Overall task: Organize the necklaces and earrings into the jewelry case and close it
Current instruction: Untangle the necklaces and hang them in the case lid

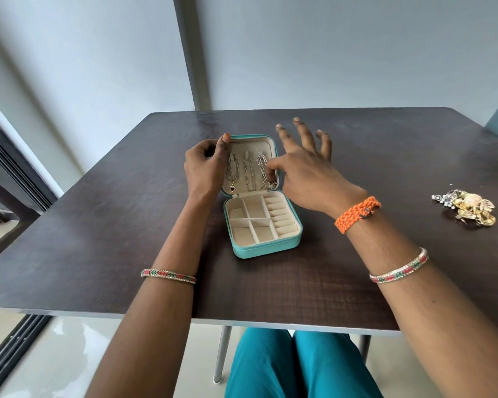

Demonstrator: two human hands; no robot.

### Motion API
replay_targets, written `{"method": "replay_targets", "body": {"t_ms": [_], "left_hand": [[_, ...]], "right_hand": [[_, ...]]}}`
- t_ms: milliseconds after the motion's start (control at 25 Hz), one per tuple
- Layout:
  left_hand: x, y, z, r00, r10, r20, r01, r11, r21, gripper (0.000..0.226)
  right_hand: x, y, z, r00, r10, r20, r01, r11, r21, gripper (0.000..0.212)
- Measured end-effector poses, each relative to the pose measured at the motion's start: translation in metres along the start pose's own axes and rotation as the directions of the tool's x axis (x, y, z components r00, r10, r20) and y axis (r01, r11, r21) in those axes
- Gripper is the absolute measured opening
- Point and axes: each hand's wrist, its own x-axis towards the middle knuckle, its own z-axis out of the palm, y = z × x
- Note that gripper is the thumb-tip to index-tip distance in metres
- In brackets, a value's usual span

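A small teal jewelry case [266, 248] stands open at the middle of the dark table, its lid [249, 143] upright. Three necklaces hang from hooks inside the lid: the left one [233, 172], the middle one [249, 173] and the right one [263, 169]. My left hand [204, 165] grips the lid's left edge, thumb over its top corner. My right hand [302, 168] pinches the right necklace with thumb and forefinger, the other fingers spread. The cream compartments in the base [256, 218] hold nothing. A heap of gold and silver earrings [469, 206] lies at the far right.
The dark wooden table [127, 225] reaches to a front edge close to my lap. A grey wall and a pillar stand behind it. A sliding door track runs along the left. I wear bangles on both wrists and an orange band on the right.
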Motion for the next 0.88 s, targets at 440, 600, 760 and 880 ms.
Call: {"method": "replay_targets", "body": {"t_ms": [440, 600, 760, 880], "left_hand": [[-0.001, 0.001, 0.001, 1.000, 0.030, 0.010, -0.029, 0.999, -0.020, 0.027], [0.001, 0.001, 0.000, 1.000, 0.019, 0.010, -0.019, 1.000, -0.024, 0.030], [0.001, 0.001, 0.001, 1.000, 0.022, 0.008, -0.022, 0.999, -0.040, 0.030], [0.001, 0.001, 0.000, 1.000, 0.022, 0.007, -0.022, 0.999, -0.041, 0.031]], "right_hand": [[0.002, -0.005, 0.006, 0.998, 0.021, 0.059, -0.026, 0.997, 0.079, 0.027], [0.002, -0.004, -0.001, 0.968, -0.007, -0.252, 0.028, 0.996, 0.080, 0.026], [-0.010, -0.015, -0.014, 0.981, -0.191, -0.019, 0.178, 0.864, 0.470, 0.014], [-0.021, -0.029, -0.010, 0.961, -0.237, 0.145, 0.176, 0.923, 0.342, 0.019]]}}
